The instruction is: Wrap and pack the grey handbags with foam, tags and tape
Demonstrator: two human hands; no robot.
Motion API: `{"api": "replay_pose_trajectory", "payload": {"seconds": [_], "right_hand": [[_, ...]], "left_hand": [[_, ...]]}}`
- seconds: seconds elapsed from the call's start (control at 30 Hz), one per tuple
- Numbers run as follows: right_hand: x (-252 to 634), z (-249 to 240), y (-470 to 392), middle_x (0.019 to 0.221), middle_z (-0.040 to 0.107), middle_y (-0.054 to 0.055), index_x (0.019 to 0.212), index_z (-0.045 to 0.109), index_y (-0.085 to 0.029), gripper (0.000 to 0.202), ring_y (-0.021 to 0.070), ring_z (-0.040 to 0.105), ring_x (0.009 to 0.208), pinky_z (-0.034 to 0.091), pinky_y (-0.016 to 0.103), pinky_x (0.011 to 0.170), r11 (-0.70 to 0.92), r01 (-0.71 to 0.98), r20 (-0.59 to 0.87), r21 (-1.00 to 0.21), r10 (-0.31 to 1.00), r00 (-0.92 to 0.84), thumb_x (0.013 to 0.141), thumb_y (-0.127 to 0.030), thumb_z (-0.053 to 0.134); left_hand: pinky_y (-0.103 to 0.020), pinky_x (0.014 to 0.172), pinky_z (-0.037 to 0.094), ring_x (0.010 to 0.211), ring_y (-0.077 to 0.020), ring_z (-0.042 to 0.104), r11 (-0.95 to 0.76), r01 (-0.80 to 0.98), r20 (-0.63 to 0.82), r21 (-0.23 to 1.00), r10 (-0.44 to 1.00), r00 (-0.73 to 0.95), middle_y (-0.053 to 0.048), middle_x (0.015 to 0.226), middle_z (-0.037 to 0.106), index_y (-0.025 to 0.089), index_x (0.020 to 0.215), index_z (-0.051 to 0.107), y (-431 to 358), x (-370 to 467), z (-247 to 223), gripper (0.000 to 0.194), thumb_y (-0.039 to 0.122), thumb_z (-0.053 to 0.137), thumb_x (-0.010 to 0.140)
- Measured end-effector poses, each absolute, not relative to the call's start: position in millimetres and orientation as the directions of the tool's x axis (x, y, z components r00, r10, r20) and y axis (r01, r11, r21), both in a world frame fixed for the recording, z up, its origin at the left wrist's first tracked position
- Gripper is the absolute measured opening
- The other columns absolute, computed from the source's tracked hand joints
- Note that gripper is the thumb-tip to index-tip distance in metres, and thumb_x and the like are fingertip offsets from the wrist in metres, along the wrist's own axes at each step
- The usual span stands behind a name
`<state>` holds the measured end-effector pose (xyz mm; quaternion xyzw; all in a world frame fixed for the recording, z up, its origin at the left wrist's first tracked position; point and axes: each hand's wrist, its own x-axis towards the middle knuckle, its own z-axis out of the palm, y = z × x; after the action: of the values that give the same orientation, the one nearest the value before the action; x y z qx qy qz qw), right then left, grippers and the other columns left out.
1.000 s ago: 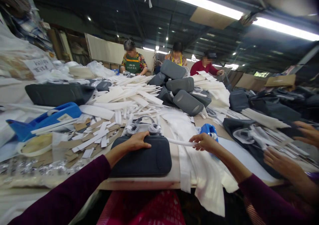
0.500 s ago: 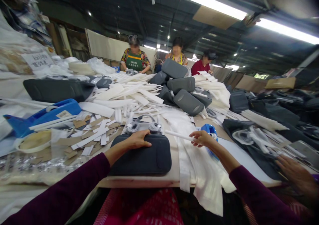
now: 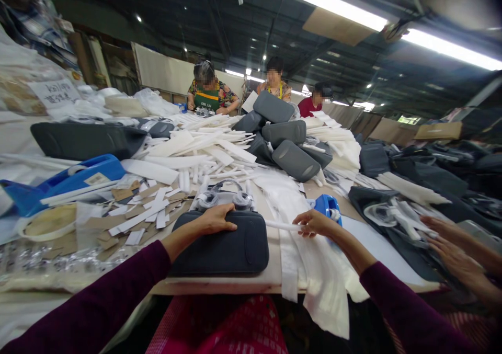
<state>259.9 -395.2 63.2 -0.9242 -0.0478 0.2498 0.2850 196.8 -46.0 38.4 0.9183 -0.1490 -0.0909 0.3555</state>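
A dark grey bag [image 3: 221,252] lies at the table's front edge, its handle [image 3: 223,200] wrapped in clear film behind it. My left hand [image 3: 215,220] grips the bag's upper edge, thumb on the front face and fingers partly hidden behind. Between the fingertips of my right hand [image 3: 316,222] is a thin white foam rod [image 3: 281,225], pointing left, its far tip close to the bag's right side. White foam sheets [image 3: 317,270] lie beneath my right hand and hang over the edge. Just behind that hand stands a blue tape dispenser [image 3: 328,207].
White foam strips [image 3: 196,145] and stacked grey bags [image 3: 290,134] fill the table's middle. Cardboard scraps [image 3: 152,207] and a long blue tool [image 3: 94,173] lie left. A co-worker's hands [image 3: 455,244] work over a dark bag at right. Several people sit opposite.
My right hand has shifted slightly left and down, bringing the foam rod lower and nearly level beside the bag. My left hand stays on the bag. The co-worker's hands now both show.
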Motion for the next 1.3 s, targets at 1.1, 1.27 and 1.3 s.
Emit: {"api": "replay_pose_trajectory", "payload": {"seconds": [1.1, 1.27, 1.3], "right_hand": [[276.9, 62.4, -389.2, 0.065, 0.069, 0.005, 0.098, 0.074, -0.011, 0.035, 0.0127, 0.064, 0.057, 0.047, 0.018, 0.053, -0.838, 0.022, -0.525, -0.545, 0.362, 0.77, 0.067, -0.007, 0.057], [274.8, 69.4, -393.2, 0.074, 0.071, 0.008, 0.102, 0.071, -0.01, 0.035, 0.0134, 0.065, 0.062, 0.048, 0.018, 0.051, -0.818, -0.001, -0.47, -0.575, 0.329, 0.819, 0.069, -0.008, 0.059], [272.2, 68.2, -388.8, 0.073, 0.071, 0.007, 0.101, 0.071, -0.01, 0.034, 0.0128, 0.064, 0.061, 0.047, 0.017, 0.051, -0.809, 0.013, -0.464, -0.588, 0.35, 0.814, 0.069, -0.008, 0.059]], "left_hand": [[-0.031, 0.079, 0.045, 0.094, -0.0252, 0.059, -0.741, -0.198, -0.072, 0.642, -0.315, 0.946, -0.003, 0.095, 0.065, 0.019, 0.096, 0.056, -47.6, 195.5, 41.3, 0.035, 0.036, 0.067, 0.068], [-0.031, 0.079, 0.045, 0.093, -0.025, 0.059, -0.726, -0.202, -0.079, 0.658, -0.334, 0.939, -0.004, 0.096, 0.065, 0.018, 0.096, 0.057, -48.0, 198.4, 41.3, 0.035, 0.035, 0.067, 0.067], [-0.031, 0.078, 0.045, 0.092, -0.025, 0.059, -0.718, -0.206, -0.076, 0.665, -0.34, 0.937, -0.003, 0.095, 0.065, 0.018, 0.095, 0.057, -48.0, 199.2, 41.3, 0.035, 0.035, 0.067, 0.066]]}}
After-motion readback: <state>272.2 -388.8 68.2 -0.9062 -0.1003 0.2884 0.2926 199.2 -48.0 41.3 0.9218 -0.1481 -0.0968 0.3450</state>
